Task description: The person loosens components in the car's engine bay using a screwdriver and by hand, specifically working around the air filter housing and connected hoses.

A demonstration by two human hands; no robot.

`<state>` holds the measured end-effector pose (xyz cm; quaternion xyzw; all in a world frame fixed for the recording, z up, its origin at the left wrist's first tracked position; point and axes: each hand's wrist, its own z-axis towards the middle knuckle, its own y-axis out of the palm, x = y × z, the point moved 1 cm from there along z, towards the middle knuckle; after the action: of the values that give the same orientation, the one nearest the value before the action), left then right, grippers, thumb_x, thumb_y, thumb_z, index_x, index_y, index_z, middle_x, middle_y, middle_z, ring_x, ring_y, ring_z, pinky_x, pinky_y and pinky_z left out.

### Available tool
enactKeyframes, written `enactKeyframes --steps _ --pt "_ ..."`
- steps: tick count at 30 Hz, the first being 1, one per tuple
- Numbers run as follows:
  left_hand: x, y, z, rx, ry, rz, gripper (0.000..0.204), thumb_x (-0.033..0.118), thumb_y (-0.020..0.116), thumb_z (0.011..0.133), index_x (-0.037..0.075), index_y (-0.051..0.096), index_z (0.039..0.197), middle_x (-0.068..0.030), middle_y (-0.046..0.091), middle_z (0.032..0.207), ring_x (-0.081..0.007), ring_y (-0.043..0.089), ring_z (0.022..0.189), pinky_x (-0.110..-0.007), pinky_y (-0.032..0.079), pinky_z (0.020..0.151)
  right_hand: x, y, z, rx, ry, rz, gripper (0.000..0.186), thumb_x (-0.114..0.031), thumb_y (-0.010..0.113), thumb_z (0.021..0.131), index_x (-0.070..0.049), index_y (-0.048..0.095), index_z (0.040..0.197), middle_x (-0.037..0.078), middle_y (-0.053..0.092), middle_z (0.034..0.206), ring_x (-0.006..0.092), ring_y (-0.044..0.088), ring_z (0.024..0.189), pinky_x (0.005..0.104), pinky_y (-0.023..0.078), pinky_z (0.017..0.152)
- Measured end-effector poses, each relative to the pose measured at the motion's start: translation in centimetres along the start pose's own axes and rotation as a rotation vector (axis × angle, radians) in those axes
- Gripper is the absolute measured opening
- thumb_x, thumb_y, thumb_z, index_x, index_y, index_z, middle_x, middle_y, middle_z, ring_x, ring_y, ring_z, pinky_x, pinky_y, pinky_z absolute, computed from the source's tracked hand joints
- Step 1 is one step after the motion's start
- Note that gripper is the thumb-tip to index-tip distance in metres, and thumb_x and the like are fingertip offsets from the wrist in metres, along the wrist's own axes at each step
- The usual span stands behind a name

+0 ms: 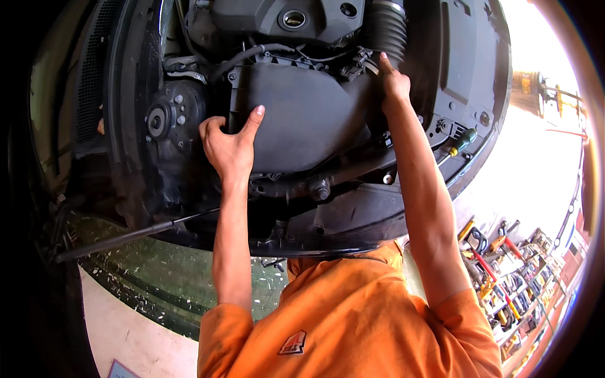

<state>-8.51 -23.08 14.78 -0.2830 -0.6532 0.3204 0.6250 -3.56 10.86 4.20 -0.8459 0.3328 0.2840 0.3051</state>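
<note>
A large black plastic air filter box (296,116) sits in the engine bay before me. My left hand (232,148) is at its left edge, the thumb laid on the top and the fingers bent down over the side, their tips hidden. At the far right corner my right hand (395,88) grips the box's side, thumb pointing away and fingers out of sight beneath. Just beyond that thumb is a ribbed black intake hose (386,31). A sensor plug (358,65) with wiring sits between the box and the hose.
Behind the box lies the black engine cover (252,19) with its oil cap (293,20). A strut mount (169,116) stands left. A green-handled screwdriver (463,142) rests on the front panel at right. A prop rod (120,239) crosses lower left; a tool rack (523,283) stands right.
</note>
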Motion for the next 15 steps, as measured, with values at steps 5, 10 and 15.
enactKeyframes --steps 5,10,15 --pt "-3.3 1.5 1.6 0.082 0.146 -0.068 0.068 0.049 0.089 0.070 -0.011 0.065 0.089 -0.0184 0.061 0.104 -0.0306 0.061 0.094 -0.038 0.049 0.086 -0.2 0.9 -1.1 0.063 -0.035 -0.007 0.082 -0.057 0.079 0.078 0.017 0.064 0.111 0.029 0.066 0.117 0.0375 0.061 0.115 0.0418 0.046 0.099" --pt "-1.7 1.0 1.0 0.039 0.104 -0.040 0.067 0.049 0.089 0.070 -0.010 0.065 0.091 -0.0187 0.061 0.106 -0.0316 0.061 0.096 -0.039 0.048 0.089 -3.8 -0.8 -4.0 -0.123 0.043 -0.036 0.081 -0.053 0.077 0.081 0.014 0.057 0.121 0.029 0.063 0.119 0.0341 0.060 0.115 0.0410 0.046 0.097" --pt "-1.5 0.3 0.7 -0.039 0.005 0.009 0.074 0.052 0.089 0.068 -0.011 0.064 0.096 -0.0224 0.061 0.106 -0.0357 0.061 0.101 -0.042 0.048 0.093 -8.5 -4.3 -7.1 0.048 -0.540 -0.120 0.083 -0.043 0.077 0.084 0.014 0.048 0.136 0.029 0.059 0.131 0.0332 0.060 0.120 0.0386 0.044 0.104"
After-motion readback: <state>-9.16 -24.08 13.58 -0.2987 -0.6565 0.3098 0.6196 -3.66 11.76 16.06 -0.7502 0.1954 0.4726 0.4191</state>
